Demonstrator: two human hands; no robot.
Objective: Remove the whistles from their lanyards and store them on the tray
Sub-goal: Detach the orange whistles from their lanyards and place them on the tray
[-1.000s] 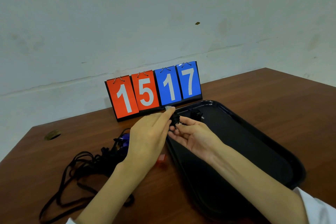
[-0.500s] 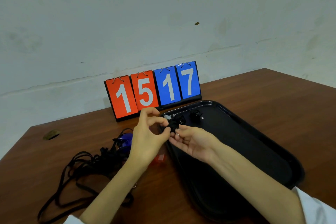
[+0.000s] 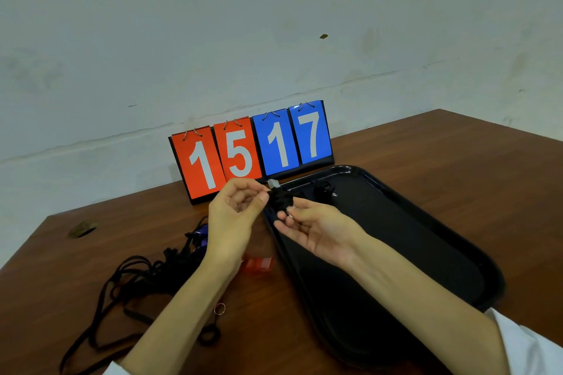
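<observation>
Hands are seen from the head view meeting above the far left corner of the black tray (image 3: 493,280). A black whistle (image 3: 281,200) is held between them, raised above the tray's left rim, with a small grey piece showing at its top. The left hand (image 3: 234,216) is curled, and the whistle's left side is pinched by its thumb and fingertips. The right hand (image 3: 320,230) is turned palm up, and the whistle's lower right side is gripped by its bent fingertips; a small metal ring is glimpsed between those fingers. A second whistle (image 3: 324,189), also black, is seen lying inside the tray at its far end. On the wooden table (image 3: 457,155), left of the tray, a tangled heap of black lanyards (image 3: 143,275) is spread, with a blue whistle (image 3: 201,233) at its far edge and a red whistle (image 3: 259,263) just beside the tray's left rim. A loose key ring (image 3: 219,309) lies near the left forearm. A scoreboard (image 3: 253,149) reading 15 and 17 is stood at the far side against the wall.
</observation>
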